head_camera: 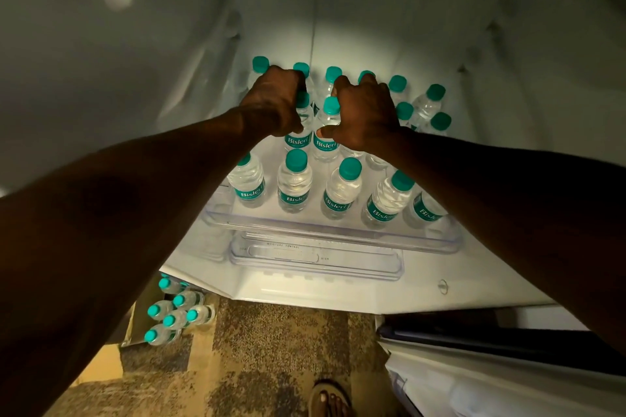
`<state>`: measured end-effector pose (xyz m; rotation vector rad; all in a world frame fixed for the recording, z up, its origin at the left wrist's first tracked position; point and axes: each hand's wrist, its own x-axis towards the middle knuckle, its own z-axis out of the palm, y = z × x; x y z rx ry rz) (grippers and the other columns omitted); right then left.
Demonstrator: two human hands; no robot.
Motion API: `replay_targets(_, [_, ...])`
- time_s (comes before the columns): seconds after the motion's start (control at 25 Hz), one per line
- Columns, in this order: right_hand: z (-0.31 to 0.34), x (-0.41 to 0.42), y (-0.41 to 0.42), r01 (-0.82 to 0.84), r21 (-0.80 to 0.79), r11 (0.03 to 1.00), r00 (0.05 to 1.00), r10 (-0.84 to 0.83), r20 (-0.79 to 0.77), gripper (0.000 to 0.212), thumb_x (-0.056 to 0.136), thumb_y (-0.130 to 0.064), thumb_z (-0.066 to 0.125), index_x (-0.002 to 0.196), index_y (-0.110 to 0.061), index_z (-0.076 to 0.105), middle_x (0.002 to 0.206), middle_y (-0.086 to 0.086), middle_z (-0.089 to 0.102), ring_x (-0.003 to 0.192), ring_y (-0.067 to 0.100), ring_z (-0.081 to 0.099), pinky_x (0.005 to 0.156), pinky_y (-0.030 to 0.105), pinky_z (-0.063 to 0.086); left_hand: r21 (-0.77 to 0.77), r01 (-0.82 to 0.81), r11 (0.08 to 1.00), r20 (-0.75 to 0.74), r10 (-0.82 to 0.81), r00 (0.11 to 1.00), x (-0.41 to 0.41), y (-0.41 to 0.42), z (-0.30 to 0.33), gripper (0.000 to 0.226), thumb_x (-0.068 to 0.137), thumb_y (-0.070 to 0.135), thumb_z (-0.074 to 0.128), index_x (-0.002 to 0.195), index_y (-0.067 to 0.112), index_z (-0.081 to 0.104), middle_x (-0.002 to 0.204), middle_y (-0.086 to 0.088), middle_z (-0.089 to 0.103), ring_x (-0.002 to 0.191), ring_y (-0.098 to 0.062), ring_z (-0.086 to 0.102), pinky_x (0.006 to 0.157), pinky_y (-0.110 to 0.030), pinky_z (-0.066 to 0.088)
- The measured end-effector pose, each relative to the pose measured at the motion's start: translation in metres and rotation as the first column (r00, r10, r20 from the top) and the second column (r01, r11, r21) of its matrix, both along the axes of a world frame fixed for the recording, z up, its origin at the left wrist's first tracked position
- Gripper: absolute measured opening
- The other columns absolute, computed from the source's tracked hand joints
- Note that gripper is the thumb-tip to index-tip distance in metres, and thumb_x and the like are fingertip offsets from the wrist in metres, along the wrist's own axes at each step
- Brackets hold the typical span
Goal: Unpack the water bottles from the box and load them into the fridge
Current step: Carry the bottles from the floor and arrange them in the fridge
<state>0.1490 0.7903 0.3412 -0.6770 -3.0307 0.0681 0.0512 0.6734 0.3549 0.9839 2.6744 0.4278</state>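
Inside the fridge, the left hand and right hand are each clamping a grip round a water bottle and its neighbour, both standing mid-shelf behind the front row.

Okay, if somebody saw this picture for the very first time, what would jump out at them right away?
First, the two hands reaching into the lit fridge: the left hand and the right hand each grip a bottle in the middle row of the teal-capped water bottles standing on the fridge shelf. Next, at lower left on the floor, more of the same bottles wait in the open cardboard box.
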Motion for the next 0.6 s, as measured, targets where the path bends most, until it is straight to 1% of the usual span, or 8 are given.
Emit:
replay_targets(0.12, [-0.001, 0.000, -0.004, 0.011, 0.005, 1.000, 1.000, -0.011, -0.020, 0.084, 0.080, -0.066, 0.070, 0.141, -0.017, 0.041, 0.127, 0.016, 0.054, 0.118, 0.033, 0.052, 0.100, 0.039, 0.043, 0.018, -0.017, 1.000, 0.012, 0.016, 1.000, -0.001, -0.001, -0.002, 0.072, 0.077, 0.014, 0.085, 0.140, 0.013, 0.048, 0.135, -0.010, 0.057, 0.124, -0.030, 0.056, 0.107, -0.036, 0.044])
replay_targets(0.28, [0.008, 0.002, -0.007, -0.009, -0.001, 1.000, 0.994, 0.009, -0.111, 0.074, 0.079, -0.063, 0.073, 0.134, -0.020, 0.049, 0.124, 0.010, 0.061, 0.119, 0.030, 0.051, 0.100, 0.039, 0.042, 0.051, -0.025, 0.998, 0.028, 0.024, 0.999, 0.002, -0.006, -0.003, 0.072, 0.077, 0.014, 0.085, 0.139, 0.015, 0.050, 0.134, -0.008, 0.058, 0.123, -0.028, 0.056, 0.107, -0.035, 0.044])
replay_targets(0.4, [0.013, 0.005, -0.014, 0.009, -0.061, 0.998, 0.976, -0.021, -0.215, 0.062, 0.084, -0.058, 0.070, 0.130, -0.021, 0.053, 0.128, 0.002, 0.063, 0.122, 0.026, 0.050, 0.100, 0.037, 0.041, 0.163, -0.120, 0.979, 0.081, 0.108, 0.991, 0.003, -0.017, 0.000, 0.065, 0.075, 0.020, 0.087, 0.131, 0.017, 0.055, 0.127, -0.005, 0.063, 0.116, -0.024, 0.060, 0.106, -0.035, 0.048])
replay_targets(0.48, [0.016, 0.012, -0.022, 0.032, -0.135, 0.990, 0.943, -0.074, -0.325, 0.054, 0.085, -0.053, 0.070, 0.126, -0.021, 0.056, 0.125, 0.000, 0.064, 0.119, 0.025, 0.053, 0.096, 0.034, 0.044, 0.301, -0.235, 0.924, 0.138, 0.201, 0.970, 0.007, -0.030, 0.005, 0.056, 0.076, 0.024, 0.087, 0.125, 0.018, 0.060, 0.120, -0.004, 0.065, 0.109, -0.021, 0.063, 0.101, -0.033, 0.052])
replay_targets(0.52, [0.017, 0.016, -0.029, 0.039, -0.160, 0.986, 0.911, -0.101, -0.399, 0.051, 0.085, -0.051, 0.070, 0.123, -0.020, 0.058, 0.123, 0.000, 0.066, 0.116, 0.025, 0.055, 0.093, 0.033, 0.045, 0.390, -0.291, 0.874, 0.177, 0.239, 0.955, 0.013, -0.038, 0.007, 0.051, 0.078, 0.024, 0.085, 0.123, 0.017, 0.062, 0.118, -0.003, 0.067, 0.106, -0.020, 0.064, 0.099, -0.031, 0.053])
replay_targets(0.6, [0.019, 0.029, -0.048, 0.032, -0.206, 0.978, 0.827, -0.141, -0.545, 0.046, 0.083, -0.048, 0.070, 0.118, -0.019, 0.061, 0.115, 0.000, 0.068, 0.109, 0.024, 0.058, 0.087, 0.031, 0.045, 0.572, -0.375, 0.729, 0.277, 0.259, 0.925, 0.033, -0.058, 0.011, 0.041, 0.081, 0.023, 0.082, 0.118, 0.018, 0.065, 0.113, 0.000, 0.069, 0.104, -0.015, 0.065, 0.097, -0.029, 0.054])
